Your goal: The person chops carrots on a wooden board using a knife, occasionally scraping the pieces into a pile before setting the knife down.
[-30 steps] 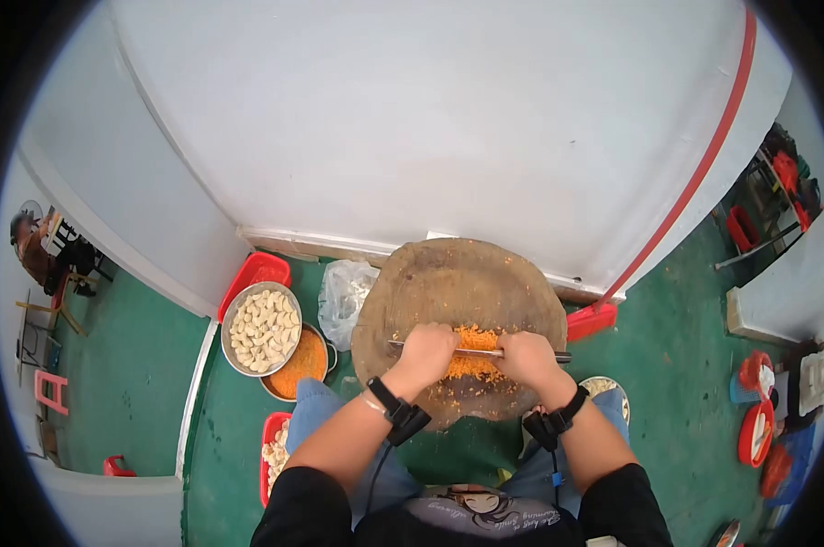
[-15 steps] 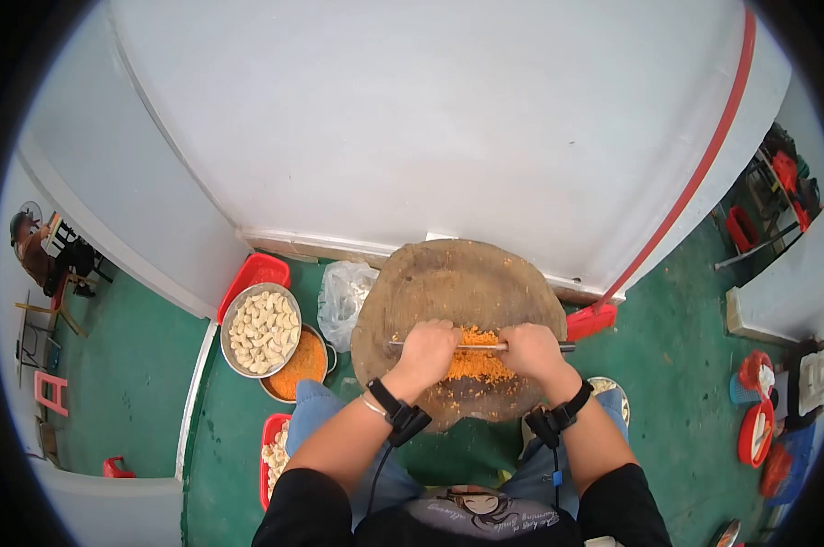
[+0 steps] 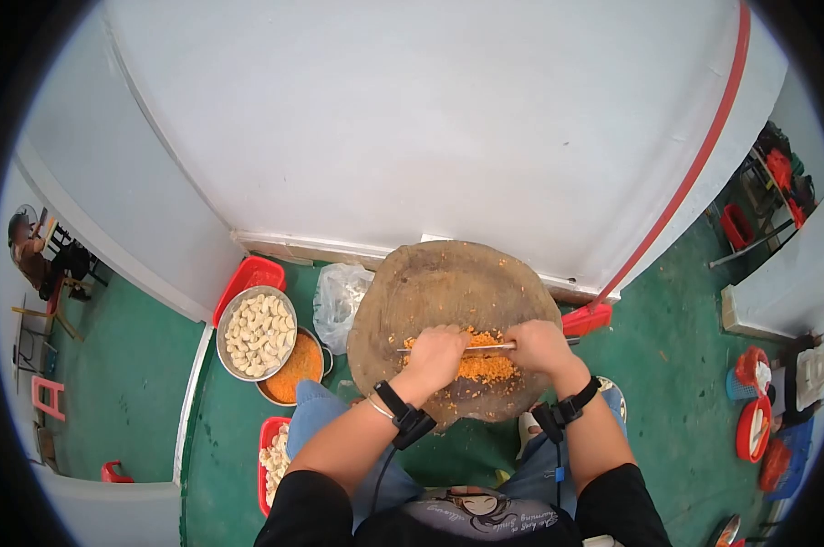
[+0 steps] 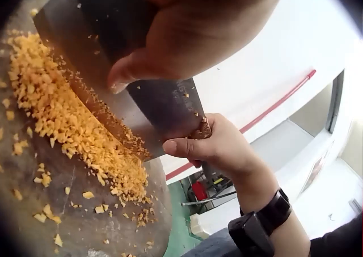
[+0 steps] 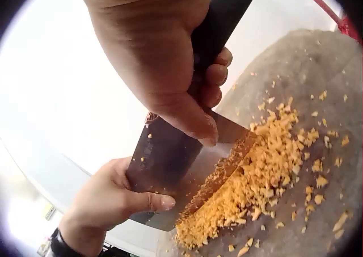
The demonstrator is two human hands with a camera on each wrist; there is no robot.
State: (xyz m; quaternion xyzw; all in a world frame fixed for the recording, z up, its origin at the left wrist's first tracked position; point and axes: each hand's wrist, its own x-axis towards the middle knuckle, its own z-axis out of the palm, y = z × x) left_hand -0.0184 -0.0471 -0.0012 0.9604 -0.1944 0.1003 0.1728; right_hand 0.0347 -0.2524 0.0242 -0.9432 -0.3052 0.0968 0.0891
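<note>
My right hand (image 3: 539, 346) grips the black handle (image 5: 224, 27) of a cleaver (image 5: 167, 155), with the thumb along the side of the blade. At the blade's other end my left hand (image 3: 437, 354) pinches it over the spine, thumb flat against the steel in the left wrist view. The cutting edge sits in a long heap of finely chopped orange pieces (image 4: 74, 109) on a thick round wooden chopping block (image 3: 448, 283). Orange bits cling to the lower part of the blade.
Left of the block are a bowl of pale, crescent-shaped pieces (image 3: 260, 333), a pot with orange bits (image 3: 295, 369), a plastic bag (image 3: 341, 296) and red baskets (image 3: 273, 424). A white wall (image 3: 412, 118) rises behind the block. A person (image 3: 31, 255) sits at far left.
Both hands and the cleaver have shifted slightly to the right across the block. The head view has moved a little. The grip on the cleaver stays the same.
</note>
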